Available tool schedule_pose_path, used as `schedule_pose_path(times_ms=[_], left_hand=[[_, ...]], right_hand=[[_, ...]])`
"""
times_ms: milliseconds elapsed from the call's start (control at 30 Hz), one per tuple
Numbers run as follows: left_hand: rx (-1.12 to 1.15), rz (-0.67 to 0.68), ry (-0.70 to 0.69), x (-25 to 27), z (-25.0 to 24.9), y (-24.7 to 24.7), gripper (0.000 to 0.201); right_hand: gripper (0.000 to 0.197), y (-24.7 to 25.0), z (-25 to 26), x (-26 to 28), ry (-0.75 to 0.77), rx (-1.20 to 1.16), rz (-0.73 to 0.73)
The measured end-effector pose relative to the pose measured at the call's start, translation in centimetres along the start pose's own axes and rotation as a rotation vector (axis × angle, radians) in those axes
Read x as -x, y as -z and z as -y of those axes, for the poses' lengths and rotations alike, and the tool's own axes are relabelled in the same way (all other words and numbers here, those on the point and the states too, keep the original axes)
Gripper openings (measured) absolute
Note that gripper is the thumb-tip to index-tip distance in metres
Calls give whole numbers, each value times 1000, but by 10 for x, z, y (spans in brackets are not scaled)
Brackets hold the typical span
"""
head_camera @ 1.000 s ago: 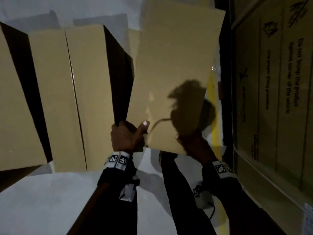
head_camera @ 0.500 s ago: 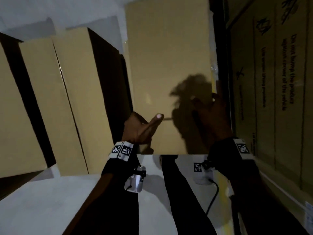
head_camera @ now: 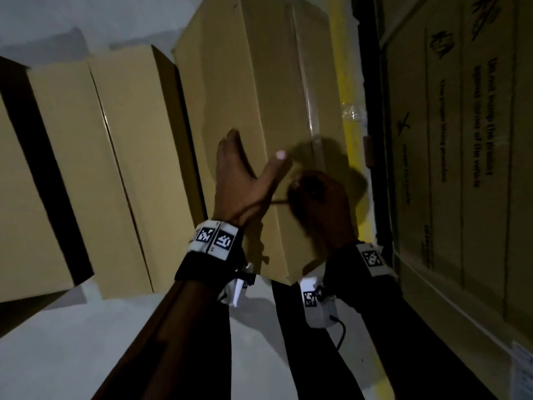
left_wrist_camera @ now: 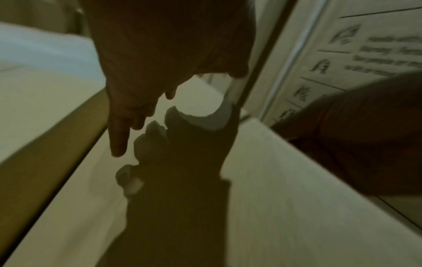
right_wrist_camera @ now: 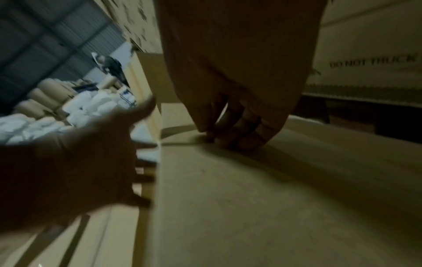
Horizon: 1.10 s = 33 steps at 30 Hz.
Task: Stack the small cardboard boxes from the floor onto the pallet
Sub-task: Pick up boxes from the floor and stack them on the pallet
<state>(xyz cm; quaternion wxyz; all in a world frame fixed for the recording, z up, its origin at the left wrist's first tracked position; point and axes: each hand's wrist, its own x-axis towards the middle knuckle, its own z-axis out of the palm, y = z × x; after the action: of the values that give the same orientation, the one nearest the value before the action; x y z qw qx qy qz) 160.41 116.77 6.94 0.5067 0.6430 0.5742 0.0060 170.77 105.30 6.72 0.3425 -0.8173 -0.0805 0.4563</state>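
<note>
Box [head_camera: 259,116] lies on the stack, its left edge beside the row of boxes [head_camera: 95,168], likely being squared up; left hand [head_camera: 239,180] flat, fingers straight against its side; right hand [head_camera: 320,206] presses curled fingertips [right_wrist_camera: 237,139] on top, gripping nothing.
</note>
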Motion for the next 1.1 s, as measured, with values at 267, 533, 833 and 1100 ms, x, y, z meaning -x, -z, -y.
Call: schedule_pose_path(times_ms=[267, 533, 833, 1100], left_hand=[[-75, 85, -94, -14, 14, 2, 106], [178, 117, 5, -19, 50, 28, 108], [224, 78, 65, -19, 86, 31, 66], [23, 80, 112, -25, 95, 1, 112]], right_hand=[[75, 30, -13, -65, -97, 169, -131], [74, 29, -44, -80, -256, -7, -39], [81, 28, -55, -38, -68, 53, -155], [80, 31, -78, -45, -71, 185, -67]])
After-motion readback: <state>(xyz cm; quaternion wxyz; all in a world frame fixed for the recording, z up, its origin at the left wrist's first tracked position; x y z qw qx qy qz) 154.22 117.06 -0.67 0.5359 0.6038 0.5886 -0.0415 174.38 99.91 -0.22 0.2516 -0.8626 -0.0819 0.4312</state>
